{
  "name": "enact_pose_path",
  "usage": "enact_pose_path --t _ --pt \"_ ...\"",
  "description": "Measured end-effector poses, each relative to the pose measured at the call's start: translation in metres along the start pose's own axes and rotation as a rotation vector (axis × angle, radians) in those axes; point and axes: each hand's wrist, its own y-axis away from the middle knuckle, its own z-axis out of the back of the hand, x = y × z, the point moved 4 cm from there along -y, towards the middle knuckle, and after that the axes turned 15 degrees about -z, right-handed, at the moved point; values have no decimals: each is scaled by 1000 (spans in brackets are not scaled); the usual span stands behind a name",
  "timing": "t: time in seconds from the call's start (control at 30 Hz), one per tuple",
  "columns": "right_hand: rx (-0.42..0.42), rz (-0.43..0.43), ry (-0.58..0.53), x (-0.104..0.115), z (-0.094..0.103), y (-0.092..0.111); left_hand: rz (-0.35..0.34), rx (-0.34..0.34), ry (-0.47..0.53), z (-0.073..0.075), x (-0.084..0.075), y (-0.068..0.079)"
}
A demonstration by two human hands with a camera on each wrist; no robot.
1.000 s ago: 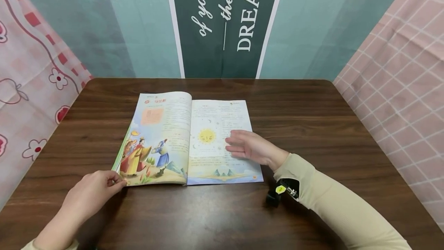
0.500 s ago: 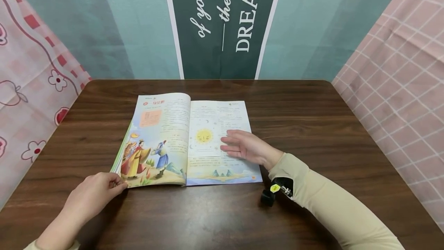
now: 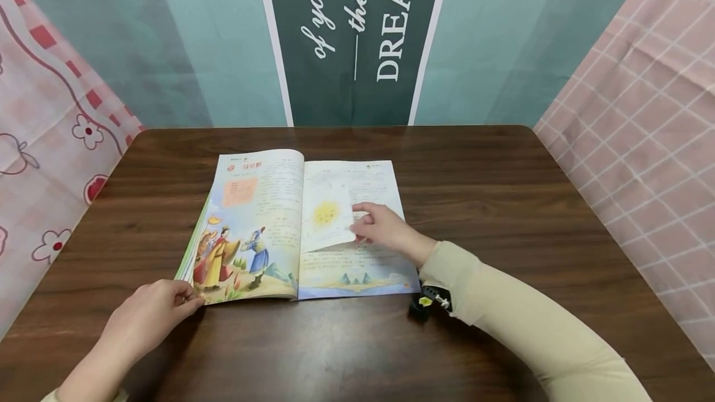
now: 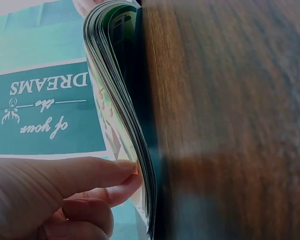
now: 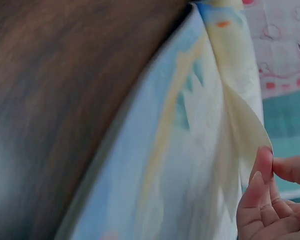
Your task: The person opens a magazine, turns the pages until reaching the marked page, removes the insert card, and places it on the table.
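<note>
An open picture book (image 3: 357,278) lies on the table, its left page showing two robed figures. On its right page is a smaller white sheet (image 3: 329,234) with a yellow sun face. My right hand (image 3: 388,229) pinches this sheet's right edge between thumb and fingers; the edge is raised and bends up in the right wrist view, where the right hand (image 5: 275,202) shows at the lower right. My left hand (image 3: 148,315) pinches the lower-left corner of the book. In the left wrist view, the left hand's (image 4: 65,195) thumb and forefinger meet at the page corner.
The dark wooden table (image 3: 491,203) extends around the book. A green-blue cloth backdrop (image 3: 234,42) with white lettering hangs behind it. Patterned pink cloths stand at the left (image 3: 50,160) and right (image 3: 642,110). A black device (image 3: 419,309) is strapped under the right wrist.
My right hand has moved left, its fingers going from straight to pinching the sun sheet's edge. That sheet lay flat and now has its right side lifted. The left hand keeps its hold.
</note>
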Motion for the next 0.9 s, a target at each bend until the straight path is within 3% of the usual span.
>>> enact_pose_path --t 0.13,0.3,0.47,0.7,0.9 --pt "-92 6 -25 -21 35 8 10 10 5 0 3 -2" --pt "-198 -39 -97 -70 87 23 66 72 22 2 8 0" --pt "-233 -101 -131 -104 126 40 94 81 15 10 15 2" --pt "-200 -186 -18 -129 144 47 102 62 18 14 16 0" --pt "-220 -174 82 -133 148 45 94 29 -3 13 14 -4"
